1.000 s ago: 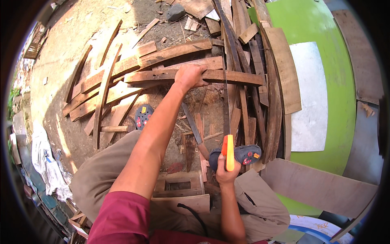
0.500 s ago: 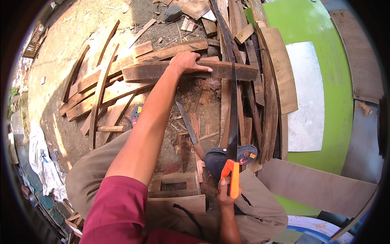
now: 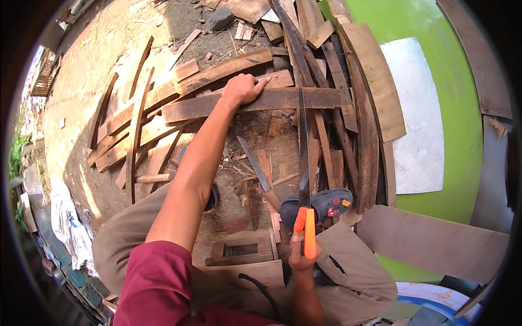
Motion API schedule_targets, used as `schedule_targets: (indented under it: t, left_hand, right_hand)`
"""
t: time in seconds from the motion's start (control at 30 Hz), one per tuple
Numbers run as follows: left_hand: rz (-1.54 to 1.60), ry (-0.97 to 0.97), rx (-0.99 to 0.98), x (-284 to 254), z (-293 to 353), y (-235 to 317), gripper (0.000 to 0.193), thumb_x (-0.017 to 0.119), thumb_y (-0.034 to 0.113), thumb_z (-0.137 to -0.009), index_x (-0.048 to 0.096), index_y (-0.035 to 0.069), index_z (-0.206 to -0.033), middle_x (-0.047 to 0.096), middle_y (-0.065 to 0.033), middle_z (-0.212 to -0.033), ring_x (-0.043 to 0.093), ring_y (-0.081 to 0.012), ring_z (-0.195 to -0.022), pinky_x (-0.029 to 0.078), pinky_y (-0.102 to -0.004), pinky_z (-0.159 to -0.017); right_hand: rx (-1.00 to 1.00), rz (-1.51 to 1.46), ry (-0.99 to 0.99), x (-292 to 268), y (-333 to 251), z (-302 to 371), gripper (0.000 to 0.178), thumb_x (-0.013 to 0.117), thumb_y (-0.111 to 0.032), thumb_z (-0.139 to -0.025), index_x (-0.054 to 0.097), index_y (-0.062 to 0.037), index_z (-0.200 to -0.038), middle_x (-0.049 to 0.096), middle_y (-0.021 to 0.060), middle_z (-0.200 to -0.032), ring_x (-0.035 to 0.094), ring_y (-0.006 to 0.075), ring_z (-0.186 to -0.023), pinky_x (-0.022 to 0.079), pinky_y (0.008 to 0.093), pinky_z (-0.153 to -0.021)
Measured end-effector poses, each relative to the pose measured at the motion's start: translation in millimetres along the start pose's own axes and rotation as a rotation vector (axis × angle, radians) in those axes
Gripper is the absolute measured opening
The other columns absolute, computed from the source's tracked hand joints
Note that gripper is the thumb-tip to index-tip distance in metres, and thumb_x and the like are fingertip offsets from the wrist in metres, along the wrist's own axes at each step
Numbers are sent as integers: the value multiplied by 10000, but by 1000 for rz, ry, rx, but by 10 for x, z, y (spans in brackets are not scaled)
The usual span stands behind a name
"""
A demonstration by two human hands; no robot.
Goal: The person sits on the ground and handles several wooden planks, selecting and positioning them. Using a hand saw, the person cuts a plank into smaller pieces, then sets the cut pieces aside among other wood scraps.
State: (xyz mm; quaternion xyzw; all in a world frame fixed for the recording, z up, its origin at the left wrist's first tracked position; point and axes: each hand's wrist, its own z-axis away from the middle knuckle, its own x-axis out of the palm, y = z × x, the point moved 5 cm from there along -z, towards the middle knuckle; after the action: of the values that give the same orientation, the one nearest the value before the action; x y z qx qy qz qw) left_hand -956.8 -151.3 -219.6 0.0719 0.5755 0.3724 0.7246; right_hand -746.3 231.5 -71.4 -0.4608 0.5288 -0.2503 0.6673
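Observation:
My left hand (image 3: 243, 88) presses down on a long brown wooden plank (image 3: 283, 99) that lies crosswise over a heap of boards. My right hand (image 3: 300, 255) grips the orange handle of a hand saw (image 3: 303, 157). The saw's dark blade runs away from me and crosses the plank a little to the right of my left hand. My right foot in a dark shoe (image 3: 326, 202) rests on the boards just beside the saw handle.
Curved and straight wood strips (image 3: 136, 125) lie scattered on the dirt ground to the left. A large knife (image 3: 256, 168) lies on the ground below the plank. A small wooden stool (image 3: 242, 255) sits under me. A green wall (image 3: 462, 108) with a grey sheet (image 3: 416, 114) stands on the right.
The saw has been drawn back toward me and then pushed forward again along the cut. My left hand has stayed on the plank.

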Motion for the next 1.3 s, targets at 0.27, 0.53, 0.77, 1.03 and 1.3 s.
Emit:
schedule_targets:
  t: [0.27, 0.53, 0.77, 1.03, 1.3]
  left_hand:
    - [-9, 193, -229, 50, 213, -209, 840, 394, 699, -967, 764, -47, -857, 707, -311, -845, 703, -470, -885, 544, -512, -834]
    - [40, 178, -335, 77, 354, -254, 781, 463, 658, -945, 757, -65, -926, 711, -320, -975, 700, -454, -975, 549, -499, -873]
    - [58, 192, -316, 70, 401, -240, 706, 496, 594, -928, 757, -62, -940, 709, -318, -993, 695, -455, -979, 546, -505, -876]
    - [69, 185, -328, 65, 394, -213, 685, 502, 575, -918, 758, -60, -929, 715, -309, -959, 699, -454, -956, 550, -497, -869]
    - [109, 192, -296, -26, 336, -253, 694, 523, 559, -901, 734, -100, -947, 693, -353, -984, 685, -489, -981, 536, -520, -898]
  right_hand:
    - [22, 19, -41, 30, 23, 36, 166, 647, -15, -844, 553, 9, -709, 516, 138, -590, 539, 302, -477, 425, 391, -479]
    - [1, 2, -55, 122, -50, 16, 140, 649, 4, -824, 557, 14, -718, 527, 138, -597, 552, 331, -489, 425, 402, -485]
    - [13, 58, -103, 153, -28, -7, 74, 630, -8, -848, 617, 37, -791, 588, 164, -654, 601, 355, -549, 476, 394, -533]
    - [171, 97, -79, 373, -340, -584, 107, 649, -41, -881, 637, 44, -817, 570, 154, -613, 604, 228, -532, 467, 353, -542]
    - [181, 106, -66, 211, -410, -359, 154, 651, -54, -904, 635, 34, -779, 558, 122, -572, 617, 195, -525, 461, 362, -518]
